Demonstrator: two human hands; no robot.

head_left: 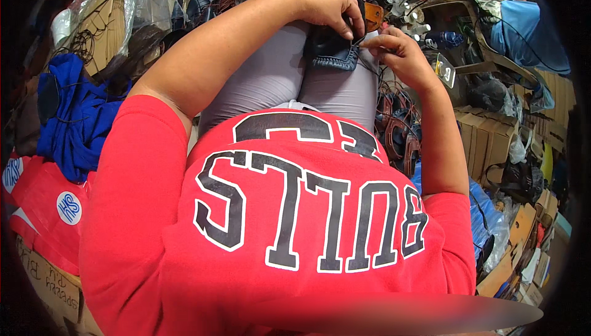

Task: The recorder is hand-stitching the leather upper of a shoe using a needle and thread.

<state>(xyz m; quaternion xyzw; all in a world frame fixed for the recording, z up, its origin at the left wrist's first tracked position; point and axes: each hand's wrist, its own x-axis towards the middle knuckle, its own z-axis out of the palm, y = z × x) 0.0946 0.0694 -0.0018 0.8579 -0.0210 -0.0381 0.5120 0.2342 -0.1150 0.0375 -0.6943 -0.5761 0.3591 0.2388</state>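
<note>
So we've got a dark, leather-looking shoe [326, 45] resting on the grey-trousered thighs [265, 71], gathered toe seam facing the wearer. We reckon the lap is standing in for a work surface, keeping that seam close and easy for both hands to get at. The left hand [332, 11] comes over the top, thumb and fingers curled down by the seam, probably to steady it; we can't tell if they're clamped on anything. The right hand [399, 54] comes in from the other side, index stretched toward the same spot, but whether it's pinching a thread is too small for us to say. Some reddish-brown shoes [400, 129] lie beside the right thigh and bottles [401, 4] sit beyond that hand, maybe for quick reach.
</note>
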